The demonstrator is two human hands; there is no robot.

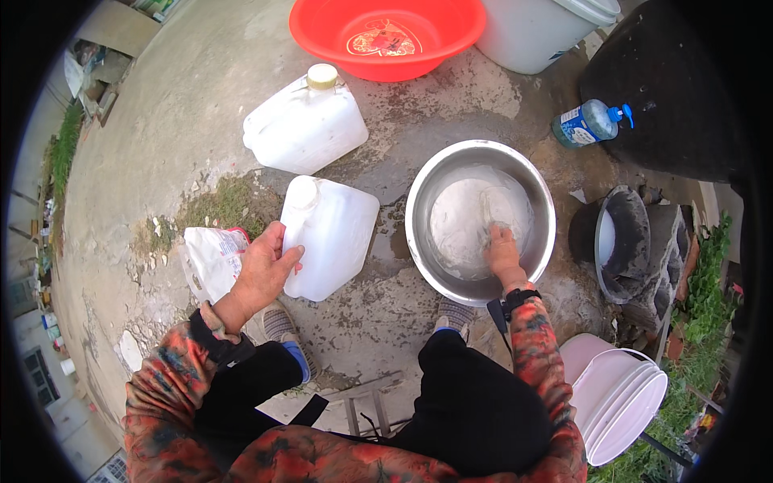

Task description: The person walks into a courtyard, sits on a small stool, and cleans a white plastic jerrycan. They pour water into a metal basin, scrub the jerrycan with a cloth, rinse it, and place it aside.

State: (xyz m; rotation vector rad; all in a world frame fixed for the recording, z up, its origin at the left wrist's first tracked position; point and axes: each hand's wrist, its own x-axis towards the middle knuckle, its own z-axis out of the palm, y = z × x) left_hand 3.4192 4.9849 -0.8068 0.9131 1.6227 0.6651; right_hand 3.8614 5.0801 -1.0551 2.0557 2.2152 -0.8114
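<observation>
My left hand [264, 268] grips the left side of a white plastic jug [342, 233], thumb toward me and fingers against its edge. The jug stands between my feet and a second white jug [310, 125] with a yellowish cap, which lies a little farther off. To the right is a round metal basin [423, 253] with cloudy pale water in it. My right hand [503, 253] reaches over its near rim, fingers closed on a wet greyish rag [501, 208] in the water. The fingertips are partly hidden by rag and water.
A red basin [322, 50] and a white bucket [527, 36] stand at the far side. A blue pump bottle [588, 123] leans near a large black container [676, 97]. At right are a dark bucket [632, 241] and a pale pink bucket [596, 386]. A white bag [211, 262] lies left.
</observation>
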